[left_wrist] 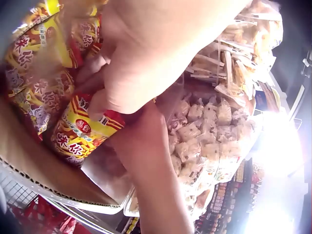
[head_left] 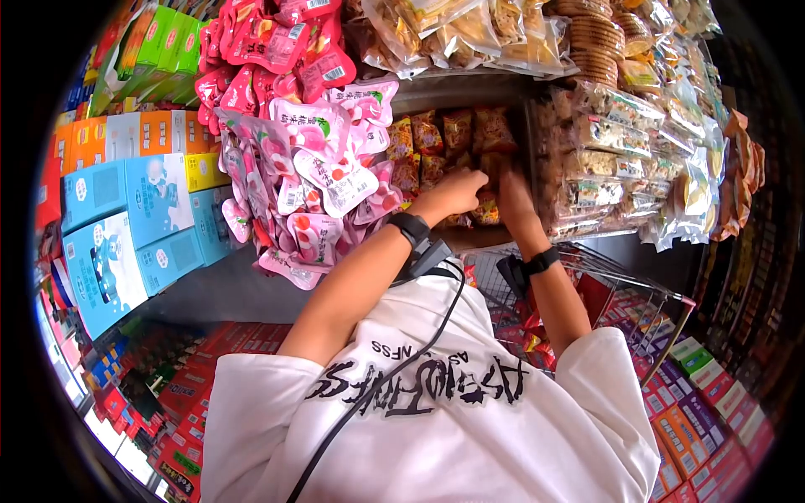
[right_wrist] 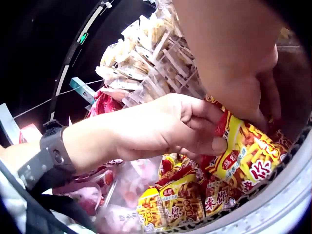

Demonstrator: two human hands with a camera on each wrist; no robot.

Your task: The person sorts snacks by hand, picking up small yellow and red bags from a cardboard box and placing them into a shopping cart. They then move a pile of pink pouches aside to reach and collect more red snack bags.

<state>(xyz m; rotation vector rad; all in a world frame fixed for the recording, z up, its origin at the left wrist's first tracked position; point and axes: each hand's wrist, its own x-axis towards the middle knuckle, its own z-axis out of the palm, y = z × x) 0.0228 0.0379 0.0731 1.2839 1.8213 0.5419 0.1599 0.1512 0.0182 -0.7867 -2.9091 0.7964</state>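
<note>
Small red-and-yellow snack bags (head_left: 457, 130) fill a cardboard box (head_left: 411, 102) in the head view. My left hand (head_left: 453, 194) pinches the top edge of one bag (left_wrist: 85, 129), its thumb on the near side in the right wrist view, where the left hand (right_wrist: 161, 127) comes in from the left. Just right of it, my right hand (head_left: 518, 208) reaches down inside the box. The right wrist view shows the right hand (right_wrist: 234, 63) with fingers extended downward behind the pinched bag (right_wrist: 248, 156); their tips are hidden.
Pink candy bags (head_left: 323, 168) heap left of the box, and clear-wrapped snacks (head_left: 608, 151) are stacked at its right. Bread-like packets (head_left: 453, 33) lie beyond it. A wire shopping cart (head_left: 625, 277) stands below right. Blue cartons (head_left: 155, 210) are at the far left.
</note>
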